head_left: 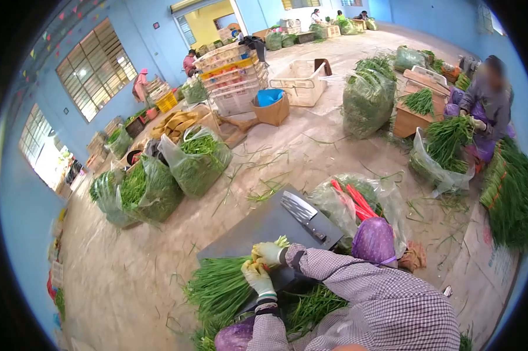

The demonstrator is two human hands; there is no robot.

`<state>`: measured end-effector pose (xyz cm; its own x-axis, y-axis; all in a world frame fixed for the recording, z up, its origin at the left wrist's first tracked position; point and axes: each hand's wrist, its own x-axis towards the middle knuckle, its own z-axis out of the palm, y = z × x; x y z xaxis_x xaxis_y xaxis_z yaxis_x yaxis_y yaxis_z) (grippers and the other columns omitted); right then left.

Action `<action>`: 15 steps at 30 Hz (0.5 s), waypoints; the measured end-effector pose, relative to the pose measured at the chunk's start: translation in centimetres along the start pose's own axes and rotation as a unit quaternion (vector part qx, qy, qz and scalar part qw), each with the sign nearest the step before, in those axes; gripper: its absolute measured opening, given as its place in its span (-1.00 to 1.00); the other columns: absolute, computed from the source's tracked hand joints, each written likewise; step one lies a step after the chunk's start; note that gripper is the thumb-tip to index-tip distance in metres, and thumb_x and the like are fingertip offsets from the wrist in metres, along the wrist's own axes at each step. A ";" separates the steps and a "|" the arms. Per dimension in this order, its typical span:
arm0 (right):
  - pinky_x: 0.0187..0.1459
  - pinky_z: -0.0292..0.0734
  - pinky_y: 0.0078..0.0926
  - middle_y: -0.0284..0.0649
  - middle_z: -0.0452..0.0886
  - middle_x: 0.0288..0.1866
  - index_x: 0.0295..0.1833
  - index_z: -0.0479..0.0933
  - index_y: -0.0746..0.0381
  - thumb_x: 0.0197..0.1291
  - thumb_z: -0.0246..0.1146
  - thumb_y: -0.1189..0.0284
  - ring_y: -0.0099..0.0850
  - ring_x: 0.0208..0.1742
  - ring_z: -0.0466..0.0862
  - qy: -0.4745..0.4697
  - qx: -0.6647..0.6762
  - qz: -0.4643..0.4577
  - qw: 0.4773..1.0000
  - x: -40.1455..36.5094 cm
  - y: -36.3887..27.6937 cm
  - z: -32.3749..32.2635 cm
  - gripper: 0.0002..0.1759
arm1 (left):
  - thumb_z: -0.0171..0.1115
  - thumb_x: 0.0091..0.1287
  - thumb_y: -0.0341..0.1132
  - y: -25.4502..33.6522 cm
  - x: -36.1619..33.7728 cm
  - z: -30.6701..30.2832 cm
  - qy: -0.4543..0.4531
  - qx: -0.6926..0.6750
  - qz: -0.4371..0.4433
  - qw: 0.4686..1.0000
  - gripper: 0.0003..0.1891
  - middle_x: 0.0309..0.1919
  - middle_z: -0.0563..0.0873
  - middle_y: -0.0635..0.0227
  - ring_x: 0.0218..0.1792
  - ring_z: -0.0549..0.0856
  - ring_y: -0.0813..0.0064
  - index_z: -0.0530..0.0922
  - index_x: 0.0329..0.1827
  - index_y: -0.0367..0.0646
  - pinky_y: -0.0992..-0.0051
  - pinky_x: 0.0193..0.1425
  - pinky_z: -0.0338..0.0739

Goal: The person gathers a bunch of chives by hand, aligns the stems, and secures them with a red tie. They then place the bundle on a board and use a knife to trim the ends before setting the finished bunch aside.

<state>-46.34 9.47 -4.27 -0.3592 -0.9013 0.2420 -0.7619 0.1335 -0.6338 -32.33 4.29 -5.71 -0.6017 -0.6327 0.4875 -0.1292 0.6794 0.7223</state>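
A thick bunch of long green chives (223,285) lies across the near left corner of a dark grey board (240,240). My left hand (258,278), in a pale glove, is closed round the stalks close to their pale cut ends. Right beside it, my gloved right hand (268,253) grips the same bunch nearer those ends; its fingertips are partly hidden. A broad-bladed knife (301,209) with a dark handle rests flat on the far right part of the board, apart from both hands. More loose chives (313,304) lie below the board, by my lap.
Beside the board stands an open plastic bag (395,205) holding red strips and greens. Stuffed bags of greens (196,161) stand ahead on the left, others (369,99) farther right. A co-worker (489,105) handles greens at right. Stacked crates (229,76) stand behind.
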 end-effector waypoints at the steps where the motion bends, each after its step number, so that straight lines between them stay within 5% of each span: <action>1: -0.02 0.57 -0.07 -0.08 0.67 -0.19 -0.28 0.63 0.16 0.08 0.33 0.28 -0.03 -0.07 0.68 0.009 -0.009 -0.017 1.000 0.0 0.2 0.1 -0.81 | 0.27 0.28 -0.50 0.1 -0.1 0.2 -0.004 -0.034 -0.040 0.999 -0.88 -0.03 0.53 0.11 0.03 0.57 0.12 0.51 -0.18 -0.30 0.25 0.26 0.45; 2: -0.01 0.57 -0.07 -0.08 0.66 -0.18 -0.27 0.63 0.16 0.09 0.31 0.28 -0.03 -0.06 0.68 -0.002 0.003 -0.017 1.000 0.0 0.3 0.4 -0.81 | 0.27 0.29 -0.50 0.1 -0.5 0.1 -0.008 -0.069 -0.080 0.994 -0.89 -0.01 0.52 0.10 0.04 0.57 0.12 0.51 -0.21 -0.30 0.26 0.27 0.45; 3: -0.01 0.57 -0.06 -0.07 0.66 -0.18 -0.25 0.63 0.16 0.11 0.30 0.28 -0.03 -0.05 0.68 -0.013 0.014 -0.015 1.000 -0.1 0.6 0.4 -0.81 | 0.27 0.28 -0.50 -0.4 -0.5 0.1 0.014 0.036 0.029 0.999 -0.90 0.00 0.53 0.08 0.04 0.57 0.07 0.50 -0.26 -0.30 0.23 0.27 0.45; 8: -0.02 0.55 -0.03 -0.09 0.66 -0.18 -0.21 0.63 0.15 0.11 0.31 0.30 -0.02 -0.06 0.67 -0.021 0.019 0.034 0.999 -0.4 -0.3 -0.3 -0.82 | 0.29 0.23 -0.49 -1.0 0.2 -0.2 -0.006 0.053 0.049 0.997 -0.87 0.02 0.54 0.02 0.05 0.57 -0.01 0.49 -0.30 -0.29 0.14 0.26 0.46; 15: -0.03 0.55 -0.02 -0.12 0.65 -0.17 -0.20 0.64 0.13 0.07 0.35 0.29 -0.02 -0.05 0.66 -0.034 0.008 -0.069 0.997 0.0 0.9 -0.7 -0.79 | 0.29 0.24 -0.45 -0.9 0.0 -0.2 -0.007 0.061 0.038 0.997 -0.85 -0.01 0.55 0.02 0.05 0.57 -0.03 0.49 -0.24 -0.31 0.14 0.25 0.46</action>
<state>-47.45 9.85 -4.32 -0.2140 -0.9364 0.2780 -0.7924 0.0000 -0.6101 -32.05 3.61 -6.21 -0.6243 -0.5723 0.5318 -0.1761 0.7662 0.6180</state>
